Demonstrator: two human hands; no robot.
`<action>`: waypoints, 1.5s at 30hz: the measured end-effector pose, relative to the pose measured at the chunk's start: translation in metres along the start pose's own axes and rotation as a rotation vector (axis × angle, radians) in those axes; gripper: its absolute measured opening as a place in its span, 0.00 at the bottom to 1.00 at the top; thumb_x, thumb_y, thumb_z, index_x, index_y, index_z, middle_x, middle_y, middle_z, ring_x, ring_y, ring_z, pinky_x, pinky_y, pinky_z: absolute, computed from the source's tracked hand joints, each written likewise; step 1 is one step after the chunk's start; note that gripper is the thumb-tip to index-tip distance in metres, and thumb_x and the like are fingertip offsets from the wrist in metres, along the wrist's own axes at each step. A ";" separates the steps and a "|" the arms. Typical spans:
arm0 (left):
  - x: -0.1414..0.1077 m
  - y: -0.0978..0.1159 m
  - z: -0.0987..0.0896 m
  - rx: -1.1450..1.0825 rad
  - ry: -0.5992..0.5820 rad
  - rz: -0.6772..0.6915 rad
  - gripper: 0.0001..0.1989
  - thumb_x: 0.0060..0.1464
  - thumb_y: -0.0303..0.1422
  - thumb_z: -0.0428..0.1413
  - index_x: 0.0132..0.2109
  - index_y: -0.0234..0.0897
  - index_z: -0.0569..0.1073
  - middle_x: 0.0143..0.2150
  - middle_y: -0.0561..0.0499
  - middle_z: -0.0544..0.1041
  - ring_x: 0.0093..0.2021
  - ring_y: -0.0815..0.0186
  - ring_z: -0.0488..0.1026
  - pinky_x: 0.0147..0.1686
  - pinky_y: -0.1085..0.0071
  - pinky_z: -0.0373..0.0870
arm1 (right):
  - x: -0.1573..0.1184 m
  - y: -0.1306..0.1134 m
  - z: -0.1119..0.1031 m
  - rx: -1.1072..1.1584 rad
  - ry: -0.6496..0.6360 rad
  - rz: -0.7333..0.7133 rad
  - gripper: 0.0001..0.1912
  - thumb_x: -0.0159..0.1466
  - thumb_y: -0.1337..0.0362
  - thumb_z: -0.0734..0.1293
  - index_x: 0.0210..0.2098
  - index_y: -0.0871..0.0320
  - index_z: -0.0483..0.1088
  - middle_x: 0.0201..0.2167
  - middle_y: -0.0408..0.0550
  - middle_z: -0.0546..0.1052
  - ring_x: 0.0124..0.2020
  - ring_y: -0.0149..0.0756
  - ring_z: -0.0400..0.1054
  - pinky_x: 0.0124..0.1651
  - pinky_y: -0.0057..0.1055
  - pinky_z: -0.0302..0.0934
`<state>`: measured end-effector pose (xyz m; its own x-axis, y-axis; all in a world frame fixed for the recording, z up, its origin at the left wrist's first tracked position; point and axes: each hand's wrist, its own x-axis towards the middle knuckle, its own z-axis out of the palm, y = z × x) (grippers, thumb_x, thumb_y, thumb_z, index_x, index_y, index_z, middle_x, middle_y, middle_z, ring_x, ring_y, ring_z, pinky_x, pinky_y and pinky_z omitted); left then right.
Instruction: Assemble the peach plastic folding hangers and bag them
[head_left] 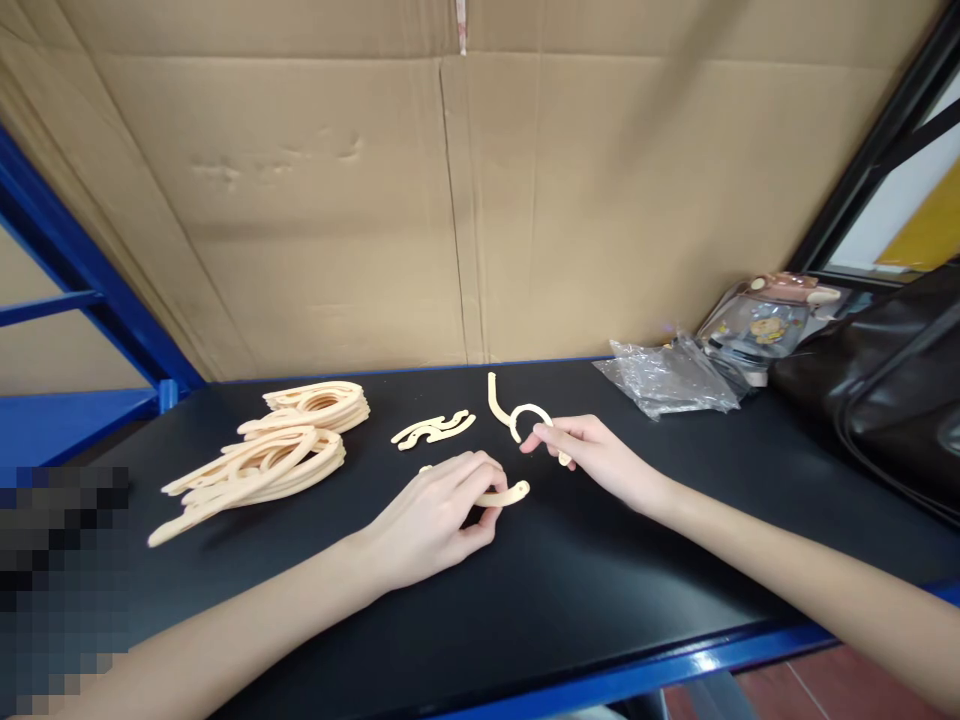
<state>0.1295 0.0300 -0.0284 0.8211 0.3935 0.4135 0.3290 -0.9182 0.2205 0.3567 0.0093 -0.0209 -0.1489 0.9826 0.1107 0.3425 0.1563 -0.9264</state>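
My right hand [589, 450] pinches a cream plastic hanger hook [532, 408] between thumb and fingers. Its round part curves beside my fingertips, and a short stem [495, 398] points away toward the back of the table. Lower and to the left, my left hand [442, 510] is closed around a curved cream hanger arm [515, 494]. One rounded end with a small hole sticks out past its fingers, while most of the piece is hidden under the palm. Small wavy cream pieces [436, 430] lie on the black table [570, 600], just behind my left hand.
Two piles of cream folding hanger parts, a rear pile [319, 405] and a front pile [262, 470], stand at left. Clear plastic bags [671, 380], a transparent bottle [765, 325] and a dark leather bag [885, 370] occupy the right. A cardboard wall [337, 200] closes the back.
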 end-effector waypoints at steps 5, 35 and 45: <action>-0.001 -0.002 0.001 0.021 0.025 -0.037 0.08 0.53 0.22 0.48 0.38 0.38 0.62 0.35 0.54 0.70 0.31 0.69 0.64 0.32 0.73 0.63 | 0.001 -0.003 0.000 0.132 -0.014 -0.005 0.18 0.60 0.49 0.65 0.35 0.59 0.75 0.24 0.41 0.65 0.27 0.29 0.59 0.31 0.27 0.54; -0.005 -0.008 0.000 -0.018 0.019 -0.074 0.07 0.62 0.33 0.51 0.37 0.40 0.59 0.28 0.60 0.67 0.23 0.74 0.63 0.23 0.78 0.55 | -0.003 -0.005 0.006 0.371 -0.120 0.049 0.29 0.59 0.63 0.69 0.57 0.55 0.55 0.28 0.40 0.76 0.28 0.29 0.70 0.41 0.33 0.65; -0.004 -0.006 -0.002 -0.046 -0.030 -0.119 0.08 0.62 0.33 0.50 0.35 0.40 0.57 0.26 0.61 0.64 0.20 0.75 0.57 0.20 0.78 0.51 | -0.003 -0.006 0.009 0.409 -0.234 0.054 0.29 0.58 0.65 0.70 0.55 0.55 0.56 0.27 0.39 0.73 0.28 0.28 0.68 0.38 0.30 0.64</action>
<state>0.1230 0.0338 -0.0293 0.7916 0.4970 0.3555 0.4036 -0.8621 0.3065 0.3469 0.0050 -0.0187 -0.3618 0.9321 0.0180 -0.0309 0.0073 -0.9995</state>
